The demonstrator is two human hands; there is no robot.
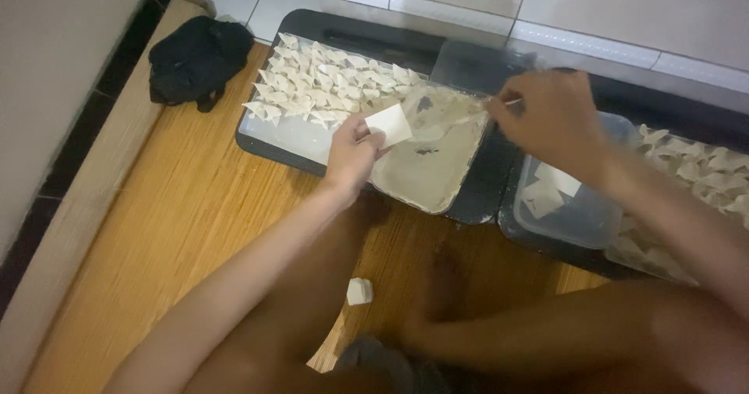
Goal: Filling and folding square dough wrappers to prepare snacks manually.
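- The left hand (353, 154) sits just left of the frame's centre, pinching a square dumpling wrapper (389, 124) between thumb and fingertips.
- The wrapper is pale and flat, held tilted like a diamond: one corner points toward the upper right, the opposite corner is tucked into the fingers at lower left. Being square, it has no clear long axis.
- The wrapper hovers over the near left edge of a shallow filling container (437, 183), a pale rectangular tub smeared with paste, lying in the middle of the frame.
- The right hand (550, 121), right of centre, is closed around a thin stick or spoon handle (488, 110). That utensil lies nearly level, its long axis running left to right, with its working end pointing left into the filling container; blur hides the tip.
- Below the right wrist stands a clear plastic box (581, 218) holding a stack of unused wrappers (550, 187).
- Upper left of centre, a dark tray (269, 146) carries rows of folded dumplings (328, 82).
- More folded dumplings (702, 172) lie at the right edge.
- A black cloth bundle (195, 58) rests in the upper left on the woven bamboo mat (172, 230).
- A small white scrap (359, 291) lies on the mat, low in the frame between the person's legs.
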